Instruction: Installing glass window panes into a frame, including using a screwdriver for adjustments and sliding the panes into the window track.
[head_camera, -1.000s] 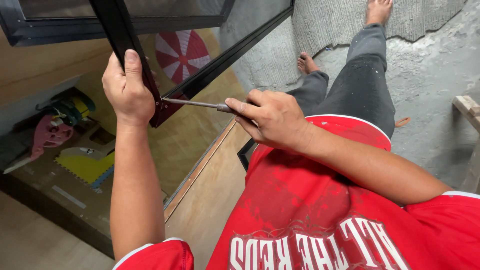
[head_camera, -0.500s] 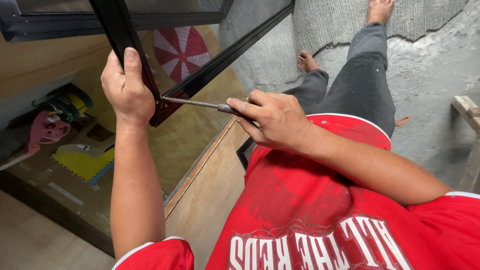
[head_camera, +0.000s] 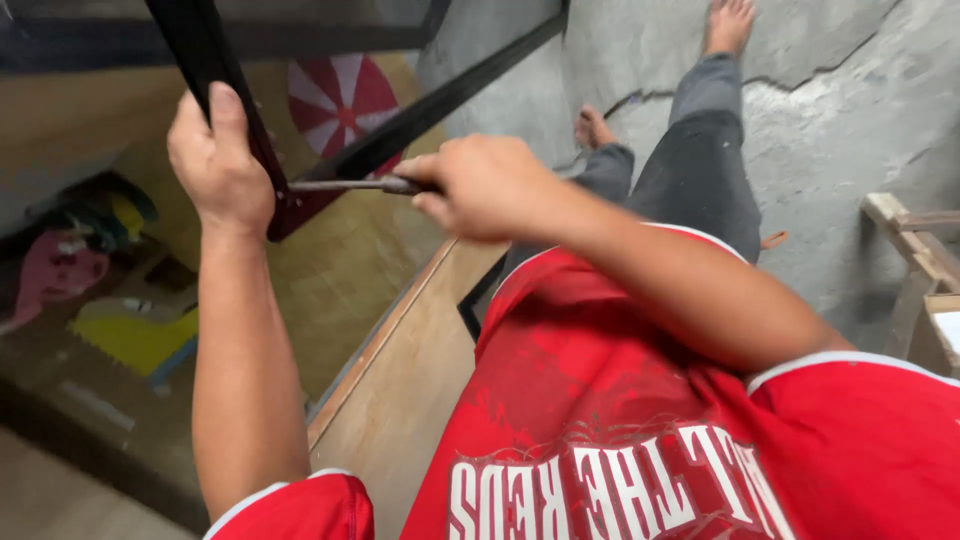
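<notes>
Gripping black frame bar (head_camera: 205, 60): left hand (head_camera: 215, 160) clenched | right hand (head_camera: 485, 185) clenched on screwdriver (head_camera: 350, 185)

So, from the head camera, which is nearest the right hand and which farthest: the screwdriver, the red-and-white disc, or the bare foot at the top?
1. Screwdriver: gripped in the right hand, shaft pointing left.
2. Red-and-white disc: up and left, behind the black frame bar.
3. Bare foot: far top right, on the concrete floor.
</notes>
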